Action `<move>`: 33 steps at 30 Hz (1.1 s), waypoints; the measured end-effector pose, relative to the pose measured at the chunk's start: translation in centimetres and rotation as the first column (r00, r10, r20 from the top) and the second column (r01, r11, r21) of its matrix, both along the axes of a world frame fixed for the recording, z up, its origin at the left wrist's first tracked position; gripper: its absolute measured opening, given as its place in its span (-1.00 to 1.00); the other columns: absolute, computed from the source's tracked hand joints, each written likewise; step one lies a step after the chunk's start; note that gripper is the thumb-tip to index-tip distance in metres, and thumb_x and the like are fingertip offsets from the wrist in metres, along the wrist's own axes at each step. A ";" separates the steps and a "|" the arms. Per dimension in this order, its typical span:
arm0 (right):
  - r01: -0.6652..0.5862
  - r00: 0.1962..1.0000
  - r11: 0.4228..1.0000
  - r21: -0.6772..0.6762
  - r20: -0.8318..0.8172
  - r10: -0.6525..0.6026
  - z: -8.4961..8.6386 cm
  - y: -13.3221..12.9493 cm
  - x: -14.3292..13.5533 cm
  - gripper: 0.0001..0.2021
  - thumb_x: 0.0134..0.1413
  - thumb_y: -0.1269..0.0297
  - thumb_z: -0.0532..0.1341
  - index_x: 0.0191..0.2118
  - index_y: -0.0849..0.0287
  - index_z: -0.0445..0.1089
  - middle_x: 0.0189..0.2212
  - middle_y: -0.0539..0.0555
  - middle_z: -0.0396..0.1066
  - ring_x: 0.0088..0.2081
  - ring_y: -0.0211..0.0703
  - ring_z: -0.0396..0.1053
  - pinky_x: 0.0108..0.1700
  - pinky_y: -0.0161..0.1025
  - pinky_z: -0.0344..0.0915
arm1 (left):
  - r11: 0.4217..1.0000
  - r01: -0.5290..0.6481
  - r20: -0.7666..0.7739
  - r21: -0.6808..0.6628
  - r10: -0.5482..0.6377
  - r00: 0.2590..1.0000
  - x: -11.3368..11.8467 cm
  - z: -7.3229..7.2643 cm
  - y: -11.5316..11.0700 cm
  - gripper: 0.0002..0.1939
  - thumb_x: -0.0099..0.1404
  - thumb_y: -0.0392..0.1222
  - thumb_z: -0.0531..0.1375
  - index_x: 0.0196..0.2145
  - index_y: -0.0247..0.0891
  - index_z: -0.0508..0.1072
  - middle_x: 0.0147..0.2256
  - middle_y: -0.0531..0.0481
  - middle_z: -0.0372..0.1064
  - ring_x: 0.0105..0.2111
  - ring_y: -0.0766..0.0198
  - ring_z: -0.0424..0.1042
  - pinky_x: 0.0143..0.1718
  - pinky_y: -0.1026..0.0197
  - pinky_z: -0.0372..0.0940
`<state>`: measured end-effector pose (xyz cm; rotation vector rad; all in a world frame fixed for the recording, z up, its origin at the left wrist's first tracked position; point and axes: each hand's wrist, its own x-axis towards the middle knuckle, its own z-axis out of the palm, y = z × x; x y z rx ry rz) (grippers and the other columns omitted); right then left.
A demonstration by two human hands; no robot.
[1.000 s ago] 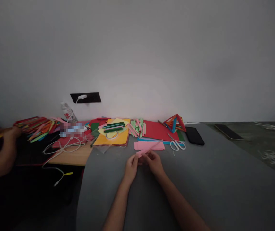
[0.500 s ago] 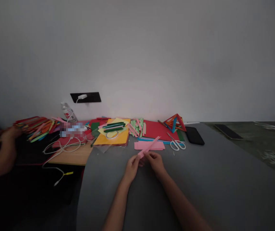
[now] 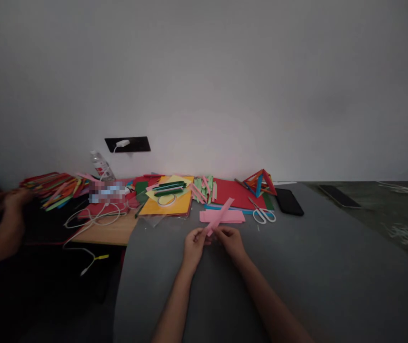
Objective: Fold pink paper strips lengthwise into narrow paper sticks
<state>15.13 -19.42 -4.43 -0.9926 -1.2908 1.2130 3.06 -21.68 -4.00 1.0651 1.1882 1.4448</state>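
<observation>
One pink strip (image 3: 221,216) is pinched at its near end by the left hand (image 3: 193,244) and the right hand (image 3: 231,241). Both are curled nearly closed.

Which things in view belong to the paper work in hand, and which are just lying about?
Belonging:
- narrow pink paper strip, held between left hand and right hand
- flat pink paper stack just beyond
- probably the white-handled metal scissors

Apparently lying about:
- black rectangular phone
- clear plastic bottle
- white plastic plug
</observation>
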 end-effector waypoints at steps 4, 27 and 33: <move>-0.083 0.996 0.997 -0.001 -0.008 0.083 0.1 0.0 0.0 -0.68 -0.22 0.04 0.19 -0.54 0.24 0.44 -0.69 -0.03 0.32 -0.68 -0.39 0.08 -0.64 -0.41 0.01 | 1.000 0.001 -0.002 0.008 -0.001 1.000 -0.2 0.2 -0.1 -0.71 0.00 -0.05 0.19 -0.45 -0.37 0.47 -0.53 -0.05 0.41 -0.52 0.29 0.38 -0.52 0.31 0.32; -0.034 0.999 0.999 -0.035 -0.016 0.033 -0.1 0.1 0.2 -0.67 -0.23 0.04 0.20 -0.64 0.26 0.38 -0.75 -0.04 0.26 -0.73 -0.42 0.08 -0.68 -0.42 0.00 | 0.999 0.048 -0.039 0.023 -0.047 0.998 -0.1 0.4 -0.3 -0.72 -0.03 -0.07 0.21 -0.43 -0.34 0.51 -0.52 -0.05 0.45 -0.56 0.31 0.38 -0.52 0.32 0.29; -0.013 1.000 0.999 -0.045 -0.017 0.012 0.0 0.0 0.1 -0.66 -0.26 0.02 0.22 -0.63 0.27 0.39 -0.75 -0.03 0.26 -0.72 -0.40 0.09 -0.68 -0.41 0.01 | 0.998 0.055 -0.020 0.001 -0.055 0.998 0.1 0.4 -0.2 -0.70 -0.09 -0.09 0.25 -0.41 -0.35 0.51 -0.51 -0.08 0.46 -0.57 0.32 0.37 -0.54 0.33 0.28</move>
